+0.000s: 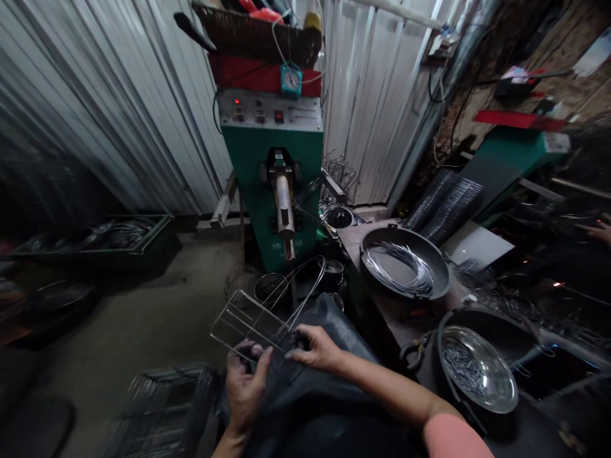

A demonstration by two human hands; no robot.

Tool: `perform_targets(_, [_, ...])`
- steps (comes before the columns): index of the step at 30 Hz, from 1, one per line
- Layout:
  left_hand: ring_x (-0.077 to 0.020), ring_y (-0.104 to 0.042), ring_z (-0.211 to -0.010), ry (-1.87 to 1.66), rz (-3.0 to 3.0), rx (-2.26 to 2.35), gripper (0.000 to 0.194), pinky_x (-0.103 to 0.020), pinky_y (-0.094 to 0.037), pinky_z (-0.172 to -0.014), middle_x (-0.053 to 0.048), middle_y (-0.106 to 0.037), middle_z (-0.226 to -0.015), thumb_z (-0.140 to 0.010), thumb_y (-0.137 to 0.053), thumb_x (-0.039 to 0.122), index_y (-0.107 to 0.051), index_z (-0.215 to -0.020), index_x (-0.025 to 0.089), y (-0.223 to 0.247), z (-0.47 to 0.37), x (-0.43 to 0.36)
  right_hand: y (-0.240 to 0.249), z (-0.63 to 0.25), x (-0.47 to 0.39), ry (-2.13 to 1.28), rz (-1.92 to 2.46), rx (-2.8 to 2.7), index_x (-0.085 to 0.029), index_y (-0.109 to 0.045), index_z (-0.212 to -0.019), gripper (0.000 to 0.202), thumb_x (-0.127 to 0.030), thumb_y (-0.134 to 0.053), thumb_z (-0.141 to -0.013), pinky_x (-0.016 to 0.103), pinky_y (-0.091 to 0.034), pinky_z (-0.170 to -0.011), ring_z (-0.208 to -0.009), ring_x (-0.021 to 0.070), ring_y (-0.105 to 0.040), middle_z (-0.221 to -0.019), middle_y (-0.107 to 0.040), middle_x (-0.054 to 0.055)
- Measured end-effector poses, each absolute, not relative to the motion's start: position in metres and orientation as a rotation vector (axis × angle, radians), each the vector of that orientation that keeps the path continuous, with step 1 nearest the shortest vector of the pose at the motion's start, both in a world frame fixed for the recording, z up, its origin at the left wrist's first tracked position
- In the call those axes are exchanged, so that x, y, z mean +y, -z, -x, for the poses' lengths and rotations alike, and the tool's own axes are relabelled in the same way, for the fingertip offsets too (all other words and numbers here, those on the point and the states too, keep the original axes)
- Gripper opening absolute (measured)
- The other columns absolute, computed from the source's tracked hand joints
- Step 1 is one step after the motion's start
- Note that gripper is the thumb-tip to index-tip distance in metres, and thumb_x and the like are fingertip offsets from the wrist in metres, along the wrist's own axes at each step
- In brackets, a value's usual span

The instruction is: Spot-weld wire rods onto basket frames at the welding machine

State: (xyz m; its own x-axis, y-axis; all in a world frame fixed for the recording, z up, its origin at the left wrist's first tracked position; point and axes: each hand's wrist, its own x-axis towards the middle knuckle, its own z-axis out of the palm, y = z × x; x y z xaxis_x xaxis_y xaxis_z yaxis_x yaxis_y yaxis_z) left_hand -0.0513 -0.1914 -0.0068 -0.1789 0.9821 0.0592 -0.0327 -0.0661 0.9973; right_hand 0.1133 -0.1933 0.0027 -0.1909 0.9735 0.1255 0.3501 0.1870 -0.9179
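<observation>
A wire rack point(266, 311) of thin metal rods, with long curved wires at its far right side, is held tilted above my lap. My left hand point(247, 380) curls round the near edge of the rack, thumb raised. At the right end my right hand point(312, 346) pinches the rack's wires between thumb and fingers; the exact grip is partly hidden. Beyond the rack stands a green spot welding machine point(248, 159), its metal electrode arm point(285, 207) pointing toward me above the rack's far end. A dark apron or cloth point(334, 407) covers my lap.
Finished-looking wire frames point(165, 407) are stacked at lower left. On the right bench point(351, 238) are a black pan point(446, 264) with a wire coil point(424, 280) and a steel bowl point(501, 381) of short metal pieces. Another person's hand point(599, 230) shows at far right.
</observation>
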Motion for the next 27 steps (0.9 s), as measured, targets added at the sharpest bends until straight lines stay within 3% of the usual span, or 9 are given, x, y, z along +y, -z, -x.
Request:
perform_targets(5, [-0.0110, -0.056, -0.070, -1.439, -1.170, 1.246, 0.031, -0.033, -0.032, -0.102, 0.006, -0.054, -0.067, -0.064, -0.073, 0.031, -0.048, -0.079, 0.022, 0.004, 0.060, -0.180, -0.033, -0.157, -0.182, -0.960, 1.262, -1.855, -0.018, -0.065, -0.087, 0.021, -0.037, -0.058, -0.080, 0.028, -0.047, -0.074, -0.080, 0.0175, -0.060, -0.084, -0.064, 0.002])
perform_targets(10, [-0.0080, -0.052, -0.060, -1.391, -1.206, 1.180, 0.030, -0.039, -0.031, -0.105, 0.009, -0.053, -0.065, -0.068, -0.070, 0.033, -0.046, -0.080, 0.022, 0.004, 0.075, -0.176, -0.064, -0.226, -0.155, -0.456, 1.481, -1.603, -0.018, -0.064, -0.090, 0.018, -0.033, -0.056, -0.082, 0.031, -0.047, -0.080, -0.085, 0.0170, -0.059, -0.088, -0.063, 0.004])
perform_targets(15, [-0.0109, -0.057, -0.068, -1.379, -1.253, 1.176, 0.031, -0.049, -0.030, -0.105, 0.007, -0.053, -0.066, -0.066, -0.071, 0.035, -0.045, -0.077, 0.021, 0.014, 0.078, -0.173, -0.072, -0.246, -0.127, -0.280, 1.342, -2.053, -0.022, -0.066, -0.099, 0.019, -0.030, -0.060, -0.082, 0.036, -0.042, -0.092, -0.104, 0.0195, -0.052, -0.105, -0.060, 0.007])
perform_targets(19, [-0.0091, -0.056, -0.064, -1.411, -1.280, 1.157, 0.030, -0.049, -0.031, -0.104, 0.008, -0.053, -0.064, -0.067, -0.071, 0.033, -0.045, -0.076, 0.020, 0.017, 0.081, -0.171, -0.076, -0.240, -0.118, -0.332, 1.199, -2.421, -0.020, -0.067, -0.091, 0.013, -0.027, -0.059, -0.083, 0.037, -0.043, -0.086, -0.090, 0.0188, -0.054, -0.090, -0.063, 0.006])
perform_targets(24, [-0.0088, -0.056, -0.061, -1.454, -1.180, 1.150, 0.032, -0.048, -0.033, -0.103, 0.009, -0.050, -0.062, -0.066, -0.071, 0.036, -0.045, -0.077, 0.021, 0.012, 0.082, -0.167, -0.083, -0.241, -0.125, -0.314, 1.143, -2.260, -0.016, -0.063, -0.084, 0.009, -0.021, -0.055, -0.083, 0.030, -0.045, -0.075, -0.084, 0.0177, -0.052, -0.083, -0.060, 0.006])
perform_targets(27, [-0.0099, -0.057, -0.066, -1.454, -1.140, 1.156, 0.032, -0.046, -0.032, -0.104, 0.009, -0.050, -0.063, -0.066, -0.072, 0.037, -0.045, -0.077, 0.021, 0.012, 0.080, -0.164, -0.084, -0.243, -0.134, -0.366, 1.141, -2.285, -0.016, -0.061, -0.078, 0.009, -0.025, -0.059, -0.079, 0.029, -0.045, -0.071, -0.079, 0.0176, -0.052, -0.077, -0.058, 0.005])
